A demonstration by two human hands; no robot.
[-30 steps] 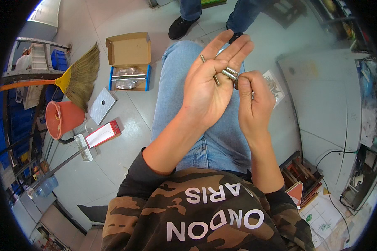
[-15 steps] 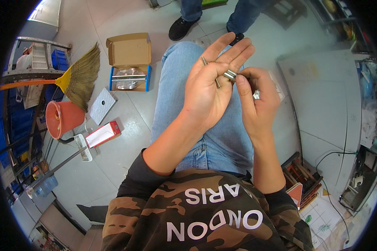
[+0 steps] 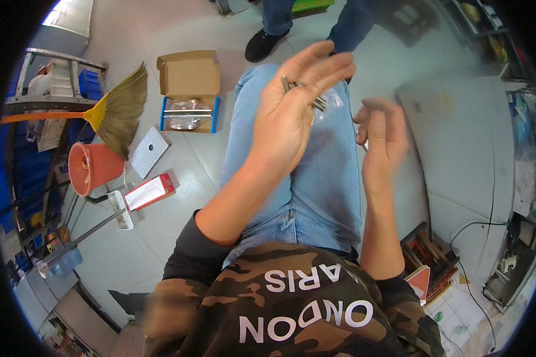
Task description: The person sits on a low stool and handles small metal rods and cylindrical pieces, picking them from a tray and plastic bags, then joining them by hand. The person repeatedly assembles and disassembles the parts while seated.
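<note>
The grey floor (image 3: 161, 238) fills most of the view, and a pale worktop (image 3: 458, 137) curves along the right edge with shelves of clutter beyond it. The person sits with jeans (image 3: 304, 178) stretched out down the middle, and both forearms rise over the lap. A second person's legs and a black shoe (image 3: 262, 44) stand just past the knees, cut off at the top edge. To the left lie a broom (image 3: 110, 113) with an orange handle, an orange bucket (image 3: 92, 166) just below its bristles, an open box (image 3: 187, 89) with shiny metal parts inside, a white plate (image 3: 149, 152) and a red and white carton (image 3: 150, 191). A stack of wooden pieces (image 3: 429, 256) sits low on the right. The left hand (image 3: 292, 113) is raised over the knee, fingers spread and straight, with small metal parts (image 3: 301, 89) caught between them near the fingertips; the palm hides most of them, so their shape is hard to make out. A clear bag (image 3: 330, 104) rests on the thigh just behind that hand. The right hand (image 3: 381, 143) is well apart from the left, blurred, fingers loosely curled; whether it pinches anything I cannot tell
</note>
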